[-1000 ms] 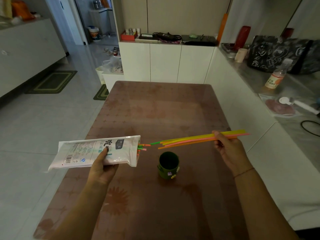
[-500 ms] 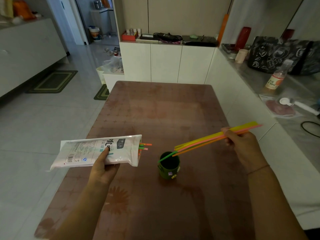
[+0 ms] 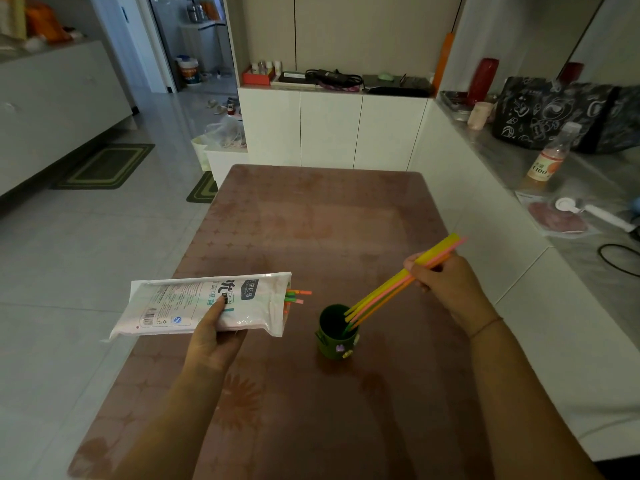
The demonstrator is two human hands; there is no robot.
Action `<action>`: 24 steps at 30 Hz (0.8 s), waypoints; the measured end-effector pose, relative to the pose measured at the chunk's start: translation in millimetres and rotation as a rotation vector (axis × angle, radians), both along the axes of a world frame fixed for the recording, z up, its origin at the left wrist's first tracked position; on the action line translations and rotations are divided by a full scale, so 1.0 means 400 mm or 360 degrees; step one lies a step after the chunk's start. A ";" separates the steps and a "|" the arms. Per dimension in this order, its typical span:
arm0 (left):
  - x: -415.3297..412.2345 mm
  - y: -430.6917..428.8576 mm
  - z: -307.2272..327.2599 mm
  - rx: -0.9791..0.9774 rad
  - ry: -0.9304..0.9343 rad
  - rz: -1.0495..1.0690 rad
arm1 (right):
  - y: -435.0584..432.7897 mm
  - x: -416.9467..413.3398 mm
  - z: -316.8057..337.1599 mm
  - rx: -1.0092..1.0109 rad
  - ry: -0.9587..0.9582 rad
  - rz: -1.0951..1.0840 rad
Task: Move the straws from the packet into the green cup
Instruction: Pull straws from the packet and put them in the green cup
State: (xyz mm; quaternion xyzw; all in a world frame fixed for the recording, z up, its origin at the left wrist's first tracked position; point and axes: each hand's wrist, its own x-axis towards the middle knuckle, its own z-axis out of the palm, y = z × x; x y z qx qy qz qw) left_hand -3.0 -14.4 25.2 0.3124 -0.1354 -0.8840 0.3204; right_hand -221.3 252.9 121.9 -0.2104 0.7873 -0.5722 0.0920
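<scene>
Since the earlier frames the bundle of straws (image 3: 398, 294) has swung from near-level to a steep slant, lower tips now down inside the green cup (image 3: 336, 332); the right hand (image 3: 446, 289) came in closer to the cup with it. Brown patterned table (image 3: 311, 237) unchanged. White straw packet (image 3: 204, 304) held above the table's left part, long axis roughly level, open end pointing right toward the cup, a few orange, green and pink straw ends (image 3: 296, 296) sticking out. Left hand (image 3: 214, 336) grips the packet from below, thumb pressed on its front. Straw bundle: yellow, pink, orange, one green; long axis runs from upper right down-left into the cup. Right hand's fingers pinched around the bundle near its upper end. Cup upright on the table, dark green, small stickers on its front, just right of the packet's mouth, not touching.
</scene>
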 end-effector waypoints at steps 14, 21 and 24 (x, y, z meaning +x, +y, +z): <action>-0.025 0.055 0.021 0.0014 -0.0022 -0.0083 | -0.098 0.000 -0.156 0.0149 -0.0193 0.0130; -0.036 0.065 0.037 0.0010 0.0005 -0.0101 | -0.077 -0.021 -0.165 -0.0028 -0.0251 -0.0100; -0.042 0.068 0.043 0.0002 0.0005 -0.0107 | -0.067 -0.031 -0.157 -0.0064 -0.0205 -0.0194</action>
